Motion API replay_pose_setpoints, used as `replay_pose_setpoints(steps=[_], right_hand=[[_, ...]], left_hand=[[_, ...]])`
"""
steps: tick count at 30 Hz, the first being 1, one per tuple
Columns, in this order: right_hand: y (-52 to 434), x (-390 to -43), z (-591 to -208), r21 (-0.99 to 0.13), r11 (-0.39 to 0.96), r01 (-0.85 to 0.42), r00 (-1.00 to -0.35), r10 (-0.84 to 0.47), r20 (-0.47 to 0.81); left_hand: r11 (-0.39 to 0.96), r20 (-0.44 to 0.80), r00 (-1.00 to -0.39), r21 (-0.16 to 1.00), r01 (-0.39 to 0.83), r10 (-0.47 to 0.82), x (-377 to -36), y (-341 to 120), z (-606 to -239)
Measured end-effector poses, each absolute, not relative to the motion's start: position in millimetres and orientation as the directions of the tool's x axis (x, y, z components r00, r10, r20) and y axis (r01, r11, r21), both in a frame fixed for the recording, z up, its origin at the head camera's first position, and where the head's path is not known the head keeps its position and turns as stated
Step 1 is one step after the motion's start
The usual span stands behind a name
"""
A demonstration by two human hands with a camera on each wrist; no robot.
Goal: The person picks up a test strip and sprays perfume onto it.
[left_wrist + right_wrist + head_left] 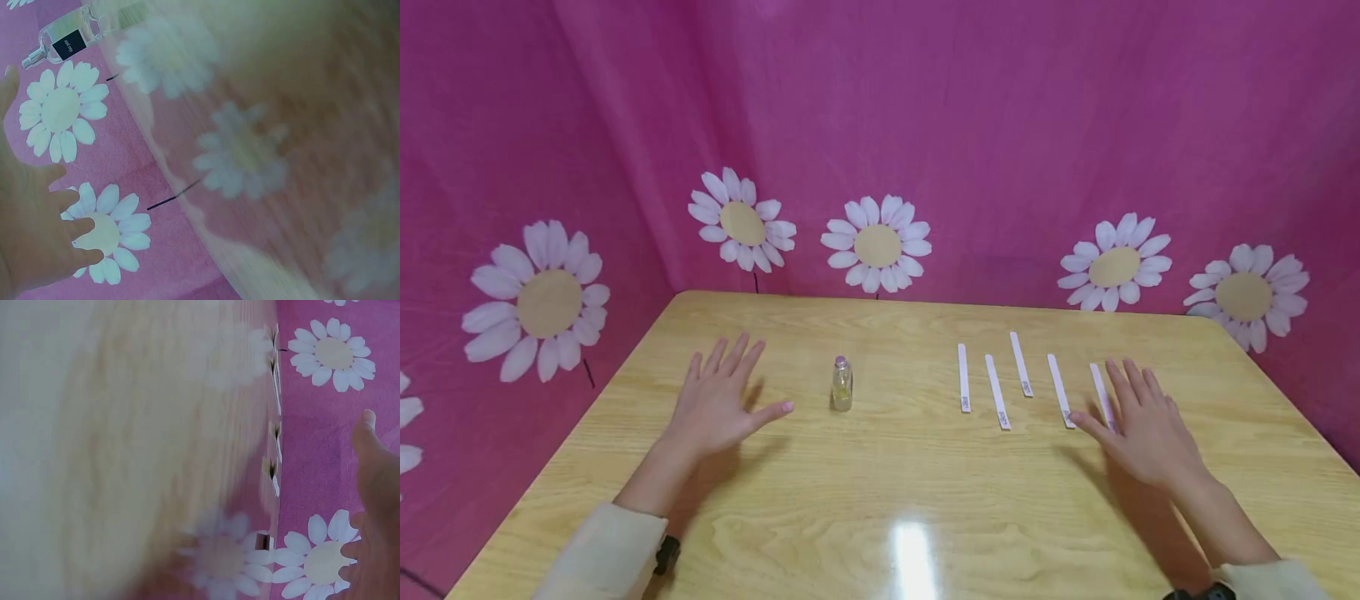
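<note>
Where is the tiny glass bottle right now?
In the head view the little bottle stands upright on the wooden table, left of centre. It sits between the open left hand and the row of white paper strips, closer to the hand.

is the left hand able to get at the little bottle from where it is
Probably yes. The left hand lies open on the table just to the left of the small bottle, thumb pointing toward it. Only bare tabletop lies between them. The paper strips lie on the bottle's far side.
</note>
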State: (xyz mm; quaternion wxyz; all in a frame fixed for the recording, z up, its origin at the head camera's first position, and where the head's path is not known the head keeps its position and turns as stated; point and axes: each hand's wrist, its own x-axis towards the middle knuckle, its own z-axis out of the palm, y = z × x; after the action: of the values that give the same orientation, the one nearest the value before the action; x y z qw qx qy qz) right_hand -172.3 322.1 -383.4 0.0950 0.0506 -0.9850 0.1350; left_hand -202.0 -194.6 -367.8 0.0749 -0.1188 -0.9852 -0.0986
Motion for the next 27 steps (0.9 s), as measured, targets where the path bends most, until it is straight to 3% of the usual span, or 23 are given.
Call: replay_pose_setpoints(steps=[16,27], right_hand=[[332,-175,-384,-0.244,0.957,-0.157,-0.974,-0.110,0.197],[333,-178,-383,-0.230,0.960,-0.161,-0.983,-0.135,0.128]], left_hand=[[0.913,0.143,-0.950,0.271,0.306,0.276,-217,-182,-370],[0.862,0.176,-0.940,0.376,0.339,0.293,-228,-177,-370]])
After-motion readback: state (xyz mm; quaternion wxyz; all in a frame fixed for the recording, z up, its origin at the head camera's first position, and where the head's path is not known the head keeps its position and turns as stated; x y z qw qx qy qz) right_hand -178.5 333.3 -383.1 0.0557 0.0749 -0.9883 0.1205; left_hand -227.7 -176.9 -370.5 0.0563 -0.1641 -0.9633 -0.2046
